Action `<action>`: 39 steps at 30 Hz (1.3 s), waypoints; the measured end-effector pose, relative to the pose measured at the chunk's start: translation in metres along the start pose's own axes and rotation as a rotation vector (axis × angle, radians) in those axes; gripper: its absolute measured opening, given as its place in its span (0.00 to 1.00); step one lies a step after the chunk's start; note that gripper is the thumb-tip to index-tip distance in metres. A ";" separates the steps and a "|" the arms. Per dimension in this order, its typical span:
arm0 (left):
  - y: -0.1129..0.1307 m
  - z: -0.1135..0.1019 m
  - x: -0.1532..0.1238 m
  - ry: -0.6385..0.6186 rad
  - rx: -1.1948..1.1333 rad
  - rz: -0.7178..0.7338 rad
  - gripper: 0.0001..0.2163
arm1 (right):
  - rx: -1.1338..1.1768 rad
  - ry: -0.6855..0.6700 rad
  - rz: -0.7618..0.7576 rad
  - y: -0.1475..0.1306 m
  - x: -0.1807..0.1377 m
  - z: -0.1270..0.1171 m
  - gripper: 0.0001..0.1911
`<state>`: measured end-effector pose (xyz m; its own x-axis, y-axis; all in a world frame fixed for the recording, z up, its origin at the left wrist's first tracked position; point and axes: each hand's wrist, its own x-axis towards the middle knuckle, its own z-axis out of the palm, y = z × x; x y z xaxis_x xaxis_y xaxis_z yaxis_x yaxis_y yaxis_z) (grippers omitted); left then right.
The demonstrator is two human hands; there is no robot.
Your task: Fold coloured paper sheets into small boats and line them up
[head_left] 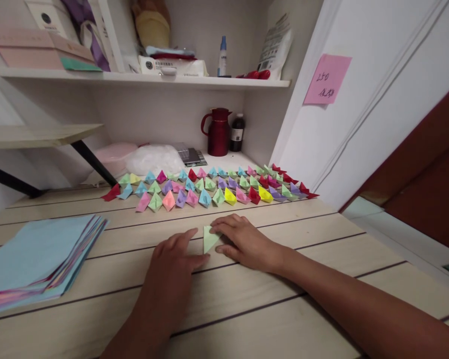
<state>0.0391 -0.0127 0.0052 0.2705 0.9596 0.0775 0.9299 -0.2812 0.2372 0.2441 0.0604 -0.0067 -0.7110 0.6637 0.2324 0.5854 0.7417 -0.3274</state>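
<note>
A small folded piece of pale green paper [209, 240] lies flat on the wooden table in front of me, with a straight left edge and a slanted lower edge. My right hand [249, 243] covers its right part, fingertips on the top and thumb by the slanted edge, holding it against the table. To the left is my left hand [171, 267], its thumb and forefinger spread apart. The left thumb tip is close to the paper's lower corner; I cannot tell whether it touches. Beyond both hands stand rows of small colourful folded paper boats [205, 198].
A stack of coloured paper sheets [37, 252], light blue on top, lies at left on the planked table [254, 319]. Behind the boats are a clear plastic bag [155, 159], a red jug [218, 133] and a dark bottle [237, 133]. A shelf [217, 82] runs above.
</note>
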 end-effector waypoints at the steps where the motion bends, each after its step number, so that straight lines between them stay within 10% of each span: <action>1: 0.000 -0.002 0.000 -0.004 0.023 -0.013 0.28 | -0.002 -0.001 -0.001 0.000 0.000 0.000 0.21; 30: -0.034 0.005 0.010 0.159 -0.265 -0.042 0.25 | -0.152 -0.056 0.070 -0.017 0.021 -0.005 0.24; 39: -0.029 0.005 0.013 0.118 -0.035 -0.033 0.31 | -0.090 -0.029 0.077 -0.014 0.019 -0.002 0.19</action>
<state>0.0170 0.0075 -0.0052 0.2064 0.9614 0.1819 0.9280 -0.2513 0.2752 0.2231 0.0625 0.0047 -0.6728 0.7168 0.1832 0.6703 0.6954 -0.2589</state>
